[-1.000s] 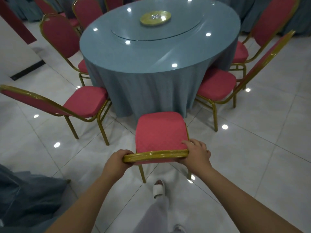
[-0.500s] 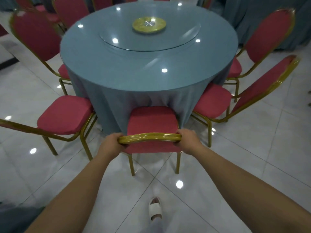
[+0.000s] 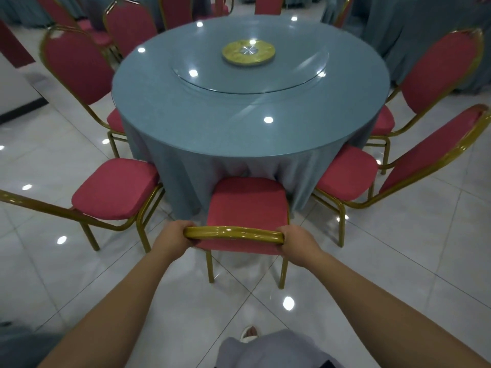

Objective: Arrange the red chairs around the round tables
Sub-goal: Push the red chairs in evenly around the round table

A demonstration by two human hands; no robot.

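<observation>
Red chair at the lower centre of the frame is held by its gold top rail with both hands. The fingers of the left hand are curled round the rail's left end. Those of the right hand wrap its right end the same way, so each hand has a closed grip on the rail and nothing else. Both bare forearms run down toward the bottom corners of the picture.

The chair's back faces the camera, and two rear gold legs show on the floor. The front edge of its seat meets the hanging folds of the blue-grey tablecloth on the round table, which fills the upper centre. On the tabletop lies a glass turntable with a gold disc at its middle.

At the left middle, a left neighbour chair has its seat just beside the cloth. At the right middle, a right neighbour chair sits likewise. Behind them, an upper-left chair and an upper-right chair are tucked against the table. More red chair backs line the top edge.

The glossy white tiled floor reflects bright spots of light. At the bottom centre are a white slipper and a grey trouser leg.
</observation>
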